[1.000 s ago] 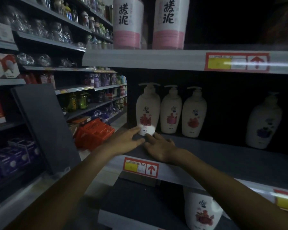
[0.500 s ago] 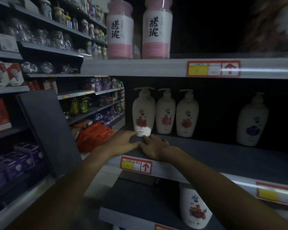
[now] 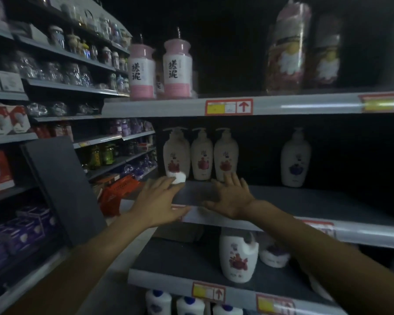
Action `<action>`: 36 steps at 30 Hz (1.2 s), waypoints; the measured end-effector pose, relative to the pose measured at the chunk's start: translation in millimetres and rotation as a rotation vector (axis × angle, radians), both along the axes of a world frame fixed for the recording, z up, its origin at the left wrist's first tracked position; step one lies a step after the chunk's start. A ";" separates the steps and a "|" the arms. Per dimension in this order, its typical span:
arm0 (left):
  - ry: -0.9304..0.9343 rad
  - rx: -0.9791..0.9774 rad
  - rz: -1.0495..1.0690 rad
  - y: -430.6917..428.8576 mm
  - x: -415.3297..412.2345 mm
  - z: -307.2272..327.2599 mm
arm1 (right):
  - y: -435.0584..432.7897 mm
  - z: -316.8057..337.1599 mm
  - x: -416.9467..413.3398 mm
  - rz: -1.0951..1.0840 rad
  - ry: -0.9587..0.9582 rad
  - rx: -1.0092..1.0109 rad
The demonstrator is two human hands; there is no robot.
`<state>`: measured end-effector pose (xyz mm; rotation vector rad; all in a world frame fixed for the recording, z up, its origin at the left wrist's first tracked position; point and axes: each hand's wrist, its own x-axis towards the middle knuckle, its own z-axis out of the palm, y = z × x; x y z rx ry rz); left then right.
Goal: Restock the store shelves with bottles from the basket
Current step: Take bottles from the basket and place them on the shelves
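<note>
Three white pump bottles with red flower labels (image 3: pixel 201 155) stand in a row at the back left of the middle shelf (image 3: pixel 305 201). A fourth pump bottle with a purple label (image 3: pixel 295 159) stands apart to the right. My left hand (image 3: pixel 156 201) hovers over the shelf's front left edge, fingers spread, just in front of the leftmost bottle (image 3: pixel 176 153). My right hand (image 3: pixel 231 196) lies flat and open on the shelf in front of the third bottle. Neither hand holds anything. An orange-red basket (image 3: pixel 118 194) sits on the floor to the left, beyond my left arm.
Two pink-capped jars (image 3: pixel 160 71) and wrapped bottles (image 3: pixel 287 51) stand on the shelf above. The shelf below holds a red-flower refill jug (image 3: pixel 238 255). A dark panel (image 3: pixel 62 187) leans against the left aisle shelving, which is packed with boxes and jars.
My hands have drawn apart: the right hand slid right along the shelf, the left pulled back from the leftmost bottle. My view has tilted up and back.
</note>
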<state>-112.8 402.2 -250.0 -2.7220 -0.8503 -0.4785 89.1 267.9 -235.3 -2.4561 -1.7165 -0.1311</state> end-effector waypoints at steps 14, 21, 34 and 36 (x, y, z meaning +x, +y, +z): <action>-0.124 -0.108 -0.366 -220.1 103.8 -36.2 | -270.4 -52.8 43.3 -0.226 -0.044 0.085; -0.101 -0.106 -0.651 -318.1 196.3 -82.3 | -393.9 -106.5 85.2 -0.521 0.058 0.093; 0.193 -0.231 -1.033 -483.4 333.7 -229.1 | -597.8 -221.9 135.9 -1.005 0.284 -0.001; 0.260 -0.238 -1.056 -505.5 344.8 -252.9 | -620.4 -242.5 140.9 -1.028 0.345 -0.043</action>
